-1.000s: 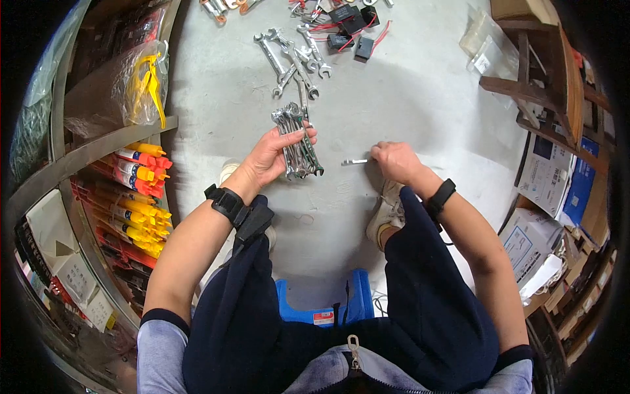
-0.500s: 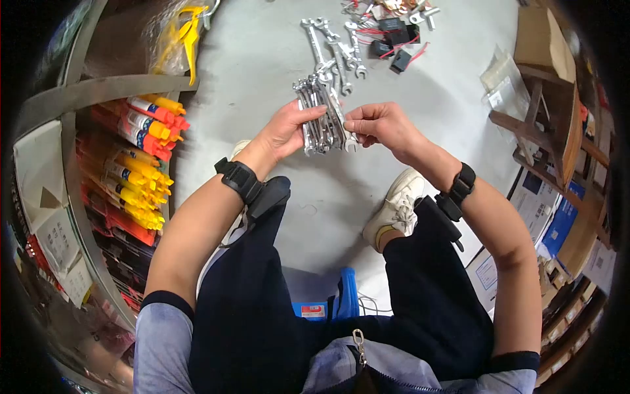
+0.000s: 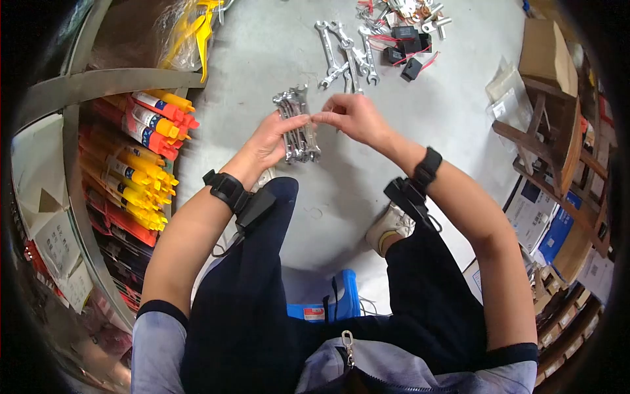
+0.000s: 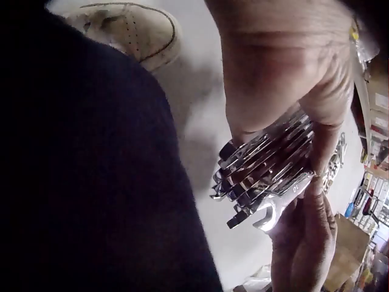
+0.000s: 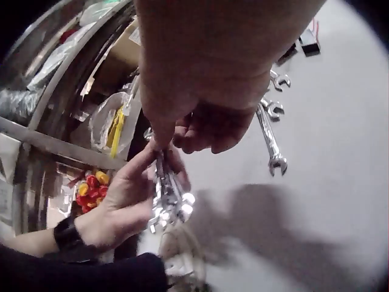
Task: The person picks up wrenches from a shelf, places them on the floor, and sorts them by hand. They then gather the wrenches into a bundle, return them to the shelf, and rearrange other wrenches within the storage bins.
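In the head view my left hand (image 3: 268, 139) grips a bundle of shiny combination wrenches (image 3: 302, 146), its thumb lying across them. The wrenches lie side by side, heads and ends roughly level. My right hand (image 3: 357, 119) meets the bundle from the right, thumb and forefinger pinching an outer wrench close by the left thumb tip. The left wrist view shows that outer wrench (image 4: 276, 208) with its open-end jaw toward the camera, lying against the others. From the right wrist view, the remaining right fingers (image 5: 209, 137) are curled, and the bundle hangs below them.
More wrenches (image 3: 348, 56) lie on the grey floor ahead, beside black blocks with red wires (image 3: 410, 43) and metal terminals. A shelf with yellow and red tubes (image 3: 141, 177) stands left. On the right are a wooden frame (image 3: 545, 131) and boxes. A blue stool (image 3: 348, 295) is beneath me.
My right hand has risen from the floor near the right shoe, lifting a wrench to the bundle. Since half a second ago, both hands have shifted left in the view.
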Tool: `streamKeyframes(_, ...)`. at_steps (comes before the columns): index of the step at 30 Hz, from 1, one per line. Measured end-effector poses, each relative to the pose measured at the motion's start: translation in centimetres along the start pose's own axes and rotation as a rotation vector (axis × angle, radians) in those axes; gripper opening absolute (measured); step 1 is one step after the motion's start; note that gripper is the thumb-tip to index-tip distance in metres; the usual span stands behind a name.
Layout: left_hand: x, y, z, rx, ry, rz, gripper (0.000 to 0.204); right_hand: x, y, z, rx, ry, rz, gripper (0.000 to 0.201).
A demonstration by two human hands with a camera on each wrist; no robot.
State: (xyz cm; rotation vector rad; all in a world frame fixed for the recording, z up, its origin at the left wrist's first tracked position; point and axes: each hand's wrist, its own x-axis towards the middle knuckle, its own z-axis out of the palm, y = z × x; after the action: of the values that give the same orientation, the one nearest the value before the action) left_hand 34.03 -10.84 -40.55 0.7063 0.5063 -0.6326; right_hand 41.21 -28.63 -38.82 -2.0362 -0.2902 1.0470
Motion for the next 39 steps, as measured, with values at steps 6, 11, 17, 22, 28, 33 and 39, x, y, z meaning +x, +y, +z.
streamKeyframes(6, -0.7, 1.2, -1.6, -0.026, 0.157, -0.042, 0.023, 4.2, 0.2, -0.4, -0.963, 0.149, -0.303, 0.016)
streamKeyframes(11, -0.9, 1.0, -2.4, -0.083, 0.169, -0.046, 0.021, 5.0, 1.8, -1.5, -1.151, 0.088, -0.428, 0.015)
streamKeyframes(17, -0.7, 1.1, -2.9, -0.082, 0.192, -0.005, 0.02, 1.4, 3.7, 0.0, -1.178, -0.045, -0.768, 0.016)
streamKeyframes(22, -0.8, 1.1, -2.9, -0.087, 0.173, -0.016, 0.021, 0.9, 4.6, -0.2, -1.187, -0.057, -0.8, 0.015)
streamKeyframes(28, -0.8, 0.8, -3.4, -0.101, 0.176, -0.032, 0.022, -0.3, 2.6, -2.2, -1.072, -0.027, -0.902, 0.015)
streamKeyframes(33, -0.6, 0.6, -3.0, -0.107, 0.192, -0.047, 0.022, -1.0, 3.8, -1.4, -1.051, -0.04, -1.06, 0.018)
streamKeyframes(39, -0.3, 0.5, -2.8, -0.09, 0.193, -0.052, 0.022, -1.5, 5.8, -0.7, -0.99, -0.052, -1.003, 0.015)
